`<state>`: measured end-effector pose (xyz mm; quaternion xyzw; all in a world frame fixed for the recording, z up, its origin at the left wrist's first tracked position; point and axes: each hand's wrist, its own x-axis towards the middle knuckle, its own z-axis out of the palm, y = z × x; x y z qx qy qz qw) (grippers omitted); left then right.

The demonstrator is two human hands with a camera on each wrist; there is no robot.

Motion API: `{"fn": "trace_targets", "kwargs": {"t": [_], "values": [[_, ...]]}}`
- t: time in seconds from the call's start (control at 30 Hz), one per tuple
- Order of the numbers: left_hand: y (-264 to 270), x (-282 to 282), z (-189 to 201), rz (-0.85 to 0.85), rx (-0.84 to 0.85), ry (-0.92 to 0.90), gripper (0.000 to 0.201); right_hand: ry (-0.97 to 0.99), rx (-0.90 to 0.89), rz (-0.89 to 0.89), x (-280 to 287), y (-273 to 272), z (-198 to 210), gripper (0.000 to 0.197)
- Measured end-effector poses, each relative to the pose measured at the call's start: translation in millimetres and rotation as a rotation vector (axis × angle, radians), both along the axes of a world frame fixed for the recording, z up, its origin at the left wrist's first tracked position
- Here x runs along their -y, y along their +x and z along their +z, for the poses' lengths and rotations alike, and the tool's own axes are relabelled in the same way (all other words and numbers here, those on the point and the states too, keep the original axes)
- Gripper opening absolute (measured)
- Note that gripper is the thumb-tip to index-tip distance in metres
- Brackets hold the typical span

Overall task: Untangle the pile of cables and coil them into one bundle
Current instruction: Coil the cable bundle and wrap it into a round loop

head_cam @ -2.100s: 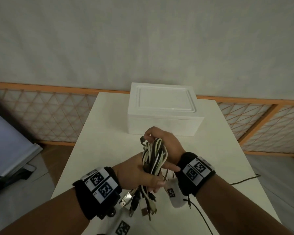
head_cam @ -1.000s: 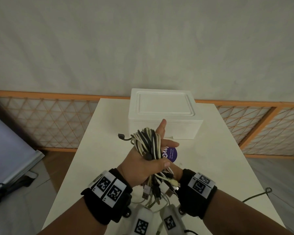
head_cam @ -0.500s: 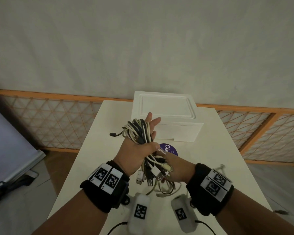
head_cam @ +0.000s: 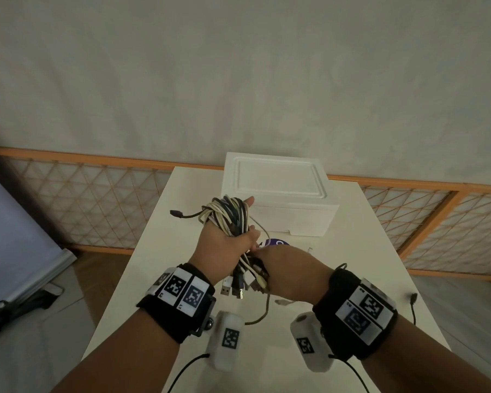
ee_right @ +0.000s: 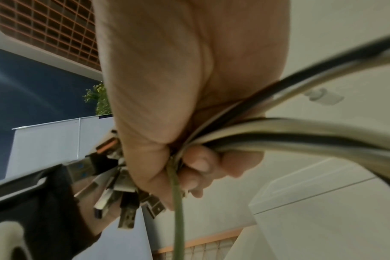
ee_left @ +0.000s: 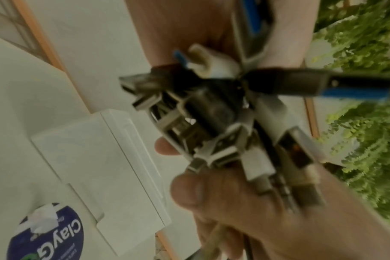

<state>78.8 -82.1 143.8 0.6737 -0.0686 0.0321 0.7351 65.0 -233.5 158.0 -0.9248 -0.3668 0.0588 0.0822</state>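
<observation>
A coil of white, grey and dark cables [head_cam: 230, 214] stands above the white table [head_cam: 167, 251], wrapped round my left hand [head_cam: 224, 248], which grips it with the thumb across the strands. Its plug ends [head_cam: 244, 285] hang in a cluster below that fist. My right hand [head_cam: 287, 270] is pressed against them from the right. In the right wrist view its fingers [ee_right: 203, 165] curl round the strands [ee_right: 278, 133] just above the plugs [ee_right: 122, 198]. One dark-tipped end [head_cam: 177, 214] sticks out to the left. A thin cable [head_cam: 262, 310] trails down to the table.
A white foam box [head_cam: 278, 194] sits at the back of the table, just beyond the coil. A round purple-labelled lid [head_cam: 277, 241] lies between box and hands. An orange lattice fence [head_cam: 82, 199] runs behind. A black wire end [head_cam: 413, 299] lies near the right edge.
My right hand came off the top of the coil, dropped below my left fist and closed on the strands by the plugs. My left hand carried the coil forward.
</observation>
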Motion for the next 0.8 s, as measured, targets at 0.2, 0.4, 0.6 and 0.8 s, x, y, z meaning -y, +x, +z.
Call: {"fn": "trace_targets", "kwargs": {"t": [0.2, 0.4, 0.6, 0.8], "values": [[5.2, -22.1, -6.7, 0.138, 0.062, 0.102, 0.049, 0.150, -0.153, -0.284, 15.2, 11.9, -1.7, 0.021], [4.1, -33.8, -0.9, -0.128, -0.014, -0.297, 0.052, 0.144, -0.157, -0.270, 13.0, 13.1, 8.4, 0.018], [2.9, -36.6, -1.6, -0.358, -0.056, -0.502, 0.086, 0.089, -0.219, -0.405, 17.9, 22.9, 4.6, 0.025], [-3.5, -25.1, -10.7, -0.441, -0.120, -0.466, 0.067, 0.569, -0.337, -0.386, 23.3, 28.7, 11.7, 0.094]]}}
